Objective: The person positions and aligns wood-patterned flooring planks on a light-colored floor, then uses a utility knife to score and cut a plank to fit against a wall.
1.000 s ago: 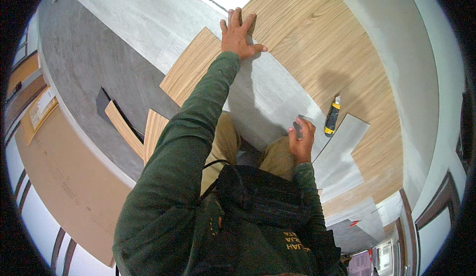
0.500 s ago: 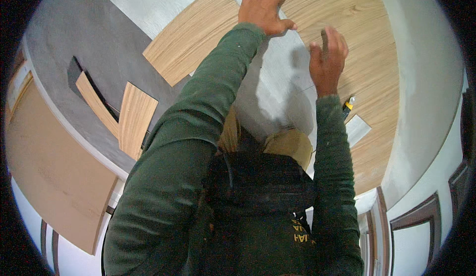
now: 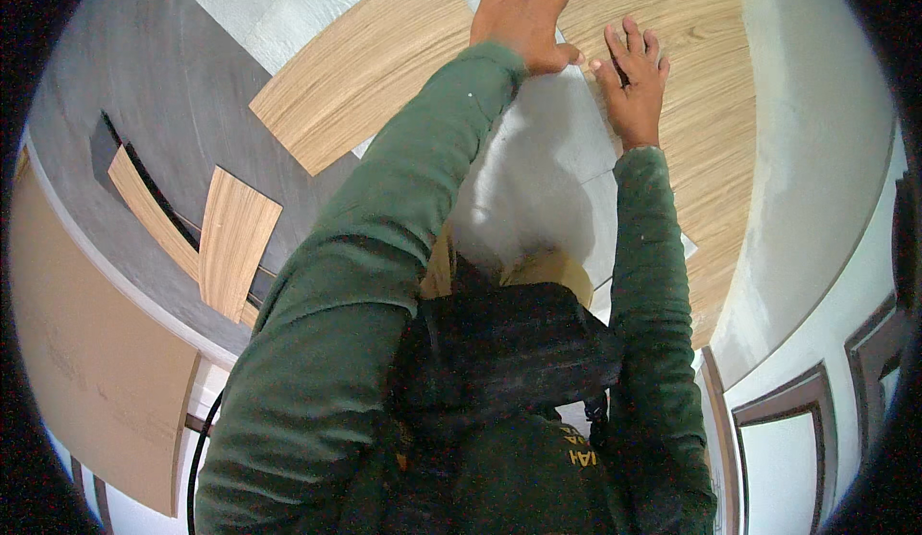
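My left hand (image 3: 523, 21) lies with fingers spread at the left edge of the light wood-look planks (image 3: 701, 103), over the pale grey floor (image 3: 557, 141). To its right and a little nearer, my right hand (image 3: 636, 88) rests on the planks close to that same edge, fingers stretched and apart. Neither hand grips anything. A loose wood-look plank (image 3: 370, 64) lies just left of my left hand, partly covered by my green sleeve.
Cut plank pieces (image 3: 240, 242) and a narrow strip (image 3: 154, 213) lie on dark grey sheeting (image 3: 192, 64) at left. A large brown board (image 3: 96, 343) stands at the lower left. A grey wall (image 3: 807, 151) bounds the planks on the right.
My right hand has moved forward, and its fingers have opened from a loose curl. My left hand stays spread at the plank edge. The yellow utility knife no longer shows near my right sleeve.
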